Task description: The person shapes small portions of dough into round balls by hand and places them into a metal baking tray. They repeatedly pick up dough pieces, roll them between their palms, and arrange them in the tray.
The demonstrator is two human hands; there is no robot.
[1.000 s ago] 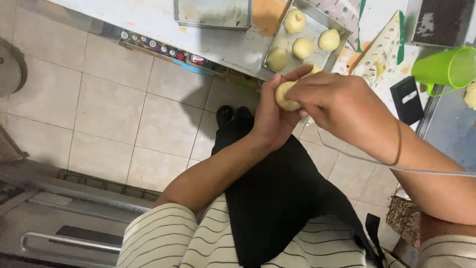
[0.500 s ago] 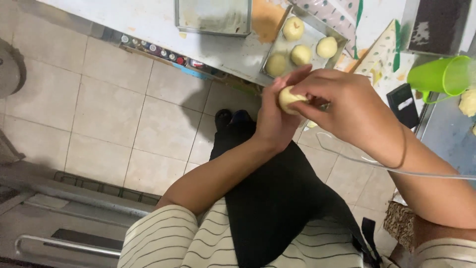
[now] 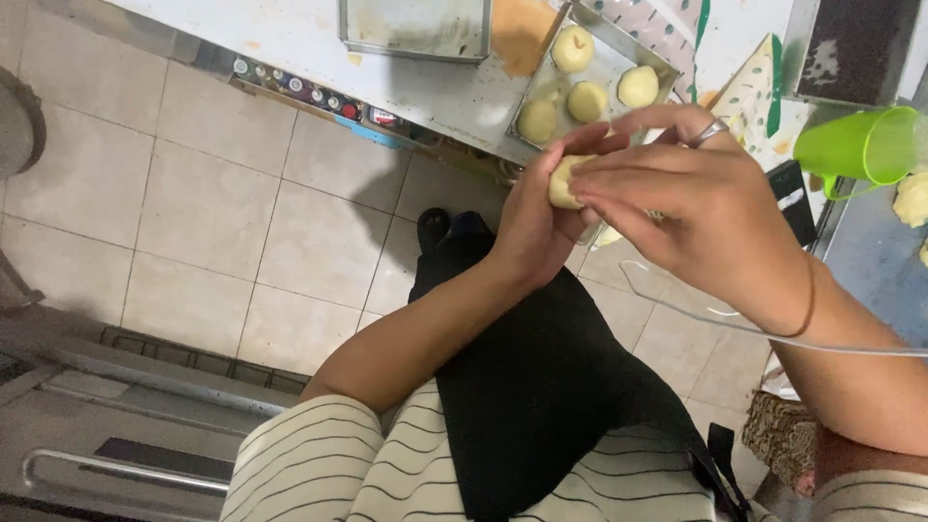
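Dough ball (image 3: 562, 181) pinched between both hands above the tiled floor, just in front of the counter edge.

The left hand (image 3: 536, 217) cups the pale yellow dough ball from below, its fingers curled up around it, while the right hand (image 3: 691, 203) comes over from the other side with its fingertips (image 3: 586, 184) pressed together against the dough's outer face; a ring shows on 1 right finger. Just beyond the hands, a metal tray (image 3: 619, 53) on the white counter (image 3: 290, 39) holds 4 shaped dough balls (image 3: 572, 48). An empty rectangular metal pan (image 3: 416, 27) sits beside the tray. A green plastic cup (image 3: 860, 145) lies tipped on its side further right. A black apron (image 3: 541, 387) hangs over the person's striped shirt (image 3: 319, 474).
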